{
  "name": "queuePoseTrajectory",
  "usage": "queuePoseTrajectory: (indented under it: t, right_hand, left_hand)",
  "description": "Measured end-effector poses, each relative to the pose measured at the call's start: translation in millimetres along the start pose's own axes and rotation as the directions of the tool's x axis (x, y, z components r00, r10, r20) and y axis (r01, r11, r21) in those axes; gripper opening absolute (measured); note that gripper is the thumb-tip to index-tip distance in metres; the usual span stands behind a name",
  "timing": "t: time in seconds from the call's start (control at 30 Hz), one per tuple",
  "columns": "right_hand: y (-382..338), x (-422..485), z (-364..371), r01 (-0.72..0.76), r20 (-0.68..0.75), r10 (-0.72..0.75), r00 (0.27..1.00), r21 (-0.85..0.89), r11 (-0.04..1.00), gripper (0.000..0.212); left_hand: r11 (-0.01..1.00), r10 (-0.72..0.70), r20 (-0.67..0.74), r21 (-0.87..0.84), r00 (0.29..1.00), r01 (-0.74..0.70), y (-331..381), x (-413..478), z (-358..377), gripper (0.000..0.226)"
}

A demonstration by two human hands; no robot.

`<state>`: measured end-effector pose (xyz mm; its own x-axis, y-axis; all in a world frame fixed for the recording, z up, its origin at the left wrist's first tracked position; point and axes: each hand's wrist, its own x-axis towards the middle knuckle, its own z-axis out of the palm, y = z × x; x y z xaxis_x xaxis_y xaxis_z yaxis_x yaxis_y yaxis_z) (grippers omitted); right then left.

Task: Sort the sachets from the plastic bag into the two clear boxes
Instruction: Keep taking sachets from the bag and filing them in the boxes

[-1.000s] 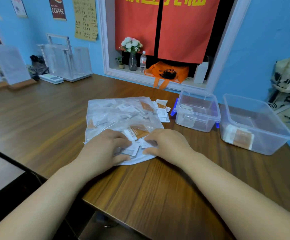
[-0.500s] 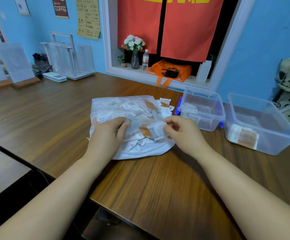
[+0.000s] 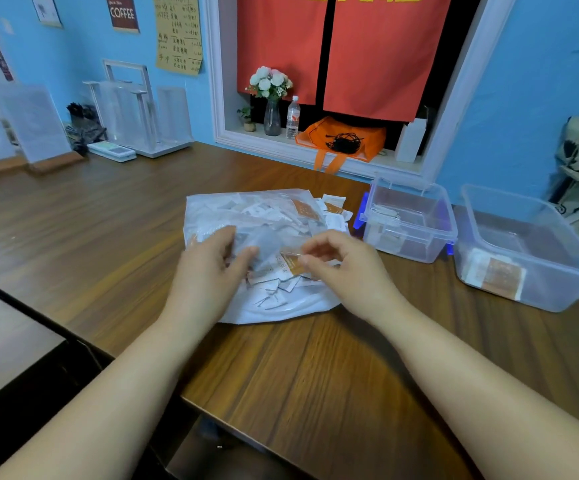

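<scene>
Both boxes [image 3: 408, 221] are lying rightward, nearer the right hand [image 3: 347, 271], whose grip is pinching an orange sachet [image 3: 290, 263]; left hand [image 3: 208, 271] is pinching the bag [image 3: 264, 306].

Bare table [image 3: 367, 358] before two boxes [image 3: 409, 220]

The counter [image 3: 315, 368] is brown wood-grain with a smooth, slightly glossy sheen; the plastic bag [image 3: 232, 216] is thin, crinkled, translucent film; the sachets [image 3: 291, 263] look like matt white and orange paper; both clear boxes [image 3: 416, 233] [image 3: 537, 271] are smooth transparent plastic
</scene>
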<state>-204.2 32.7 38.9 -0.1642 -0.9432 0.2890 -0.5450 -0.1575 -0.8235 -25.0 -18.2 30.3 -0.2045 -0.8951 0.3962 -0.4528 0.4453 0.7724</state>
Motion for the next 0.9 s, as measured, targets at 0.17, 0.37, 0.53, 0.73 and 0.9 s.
queuePoseTrajectory:
  t: [0.17, 0.37, 0.53, 0.73, 0.9]
  right_hand:
    - [-2, -6, 22, 0.327, 0.445, -0.172, 0.879, -0.297, 0.897, 0.032]
    - [-1, -11, 33, 0.461, 0.674, 0.013, 0.739, -0.520, 0.719, 0.052]
    - [-3, -7, 4, 0.377, 0.613, 0.137, 0.778, -0.631, 0.678, 0.045]
    - [6, -6, 5, 0.356, 0.426, -0.117, 0.897, -0.541, 0.762, 0.029]
    - [1, -3, 34, 0.414, 0.564, -0.089, 0.821, -0.481, 0.773, 0.044]
  left_hand:
    - [0.999, 0.019, -0.156, -0.022, 0.988, -0.022, -18, -9, -11, 0.020]
    - [0.998, 0.011, -0.226, -0.051, 0.974, -0.023, -25, -15, -12, 0.019]
    - [0.995, -0.007, -0.198, -0.102, 0.980, -0.014, -24, -19, -15, 0.008]
    - [0.997, 0.017, -0.153, -0.066, 0.988, -0.028, -27, -17, -12, 0.019]
    - [0.997, 0.053, -0.120, -0.042, 0.991, -0.058, -29, -16, -11, 0.031]
